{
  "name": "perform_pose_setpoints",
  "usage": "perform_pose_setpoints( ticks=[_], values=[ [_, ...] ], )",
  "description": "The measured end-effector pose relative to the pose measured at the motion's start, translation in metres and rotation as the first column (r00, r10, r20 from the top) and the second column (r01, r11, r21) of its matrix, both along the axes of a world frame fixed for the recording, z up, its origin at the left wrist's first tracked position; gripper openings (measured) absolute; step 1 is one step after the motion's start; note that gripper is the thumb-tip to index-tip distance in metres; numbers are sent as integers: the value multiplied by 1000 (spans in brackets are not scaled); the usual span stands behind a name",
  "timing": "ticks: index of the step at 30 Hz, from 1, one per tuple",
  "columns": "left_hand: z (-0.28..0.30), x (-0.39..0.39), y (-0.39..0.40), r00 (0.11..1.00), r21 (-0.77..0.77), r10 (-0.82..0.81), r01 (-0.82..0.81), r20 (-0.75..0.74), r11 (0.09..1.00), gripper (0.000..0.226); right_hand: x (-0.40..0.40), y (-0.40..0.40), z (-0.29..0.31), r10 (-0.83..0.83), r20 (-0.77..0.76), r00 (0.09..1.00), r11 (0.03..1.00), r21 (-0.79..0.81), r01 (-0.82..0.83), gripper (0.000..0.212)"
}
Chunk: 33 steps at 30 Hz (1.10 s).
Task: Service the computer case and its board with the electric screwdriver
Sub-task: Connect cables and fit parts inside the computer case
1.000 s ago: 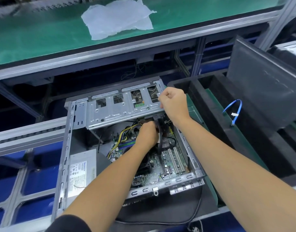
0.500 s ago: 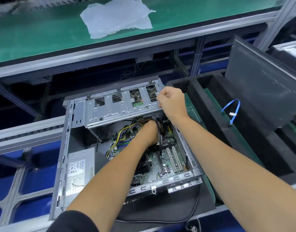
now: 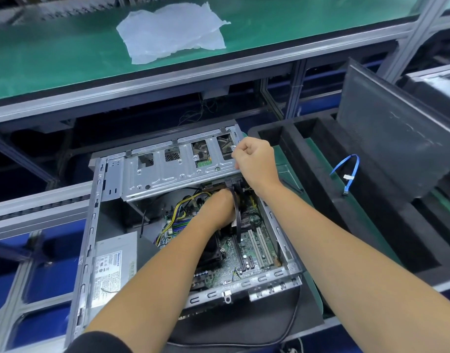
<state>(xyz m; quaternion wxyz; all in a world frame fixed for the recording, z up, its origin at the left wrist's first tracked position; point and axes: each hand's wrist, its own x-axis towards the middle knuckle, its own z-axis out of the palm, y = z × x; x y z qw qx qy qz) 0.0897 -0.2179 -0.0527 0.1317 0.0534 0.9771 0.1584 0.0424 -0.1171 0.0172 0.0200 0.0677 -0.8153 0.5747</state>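
A: What has moved since a second ago?
B: Little. The left hand (image 3: 218,208) has pushed slightly deeper into the computer case (image 3: 193,225), under the drive cage (image 3: 178,166).
A: Its grip?
B: Fingers hidden; I cannot tell. It sits above the board (image 3: 246,253), beside a black cable (image 3: 237,220).
A: The right hand (image 3: 254,161)?
B: Curled, gripping the cage's right end. Right of it a blue cable (image 3: 348,174) lies in the foam tray (image 3: 320,200); beyond, a plastic sheet (image 3: 170,31) on the green bench (image 3: 53,59).
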Motion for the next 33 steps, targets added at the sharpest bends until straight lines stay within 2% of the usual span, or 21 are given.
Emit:
perform_pose_setpoints(
  ticks=[4, 7, 11, 13, 15, 20, 24, 30, 33],
  values=[
    [-2, -1, 0, 1000, -39, -27, 26, -12, 999, 19, -2, 1, 0, 4, 4, 1000, 1000, -11, -4, 14],
    [1, -1, 3, 998, -104, -56, 53, -28, 993, 34, -2, 0, 0, 11, -1, 1000, 1000, -12, -11, 14],
    [2, -3, 6, 999, -146, -31, 32, 11, 989, 6, -1, 1, 0, 10, -3, 1000, 1000, -7, -10, 15],
    [1, -6, 6, 999, -163, -26, 30, 30, 986, 22, 0, 1, 0, 13, -5, 1000, 1000, -5, -13, 15],
    [0, -8, 5, 999, -146, -7, 12, 39, 989, 32, 1, 1, 0, 15, -4, 1000, 1000, -2, -15, 15],
    [-2, -6, 7, 1000, -134, -16, 18, 17, 991, 9, 0, -1, -1, 22, -1, 1000, 1000, 8, -22, 15],
    [-6, -1, 1, 999, -111, -10, 5, -43, 994, 9, 0, -1, -1, 24, 7, 1000, 1000, 9, -24, 16],
    [-8, 2, -7, 996, -64, -52, 47, -79, 997, 34, -1, 0, -2, 17, 16, 1000, 1000, 7, -17, 16],
    [-9, -5, -9, 999, -4, -53, 53, 3, 999, 18, -1, 0, -2, 22, 13, 1000, 1000, -1, -22, 20]
  ],
)
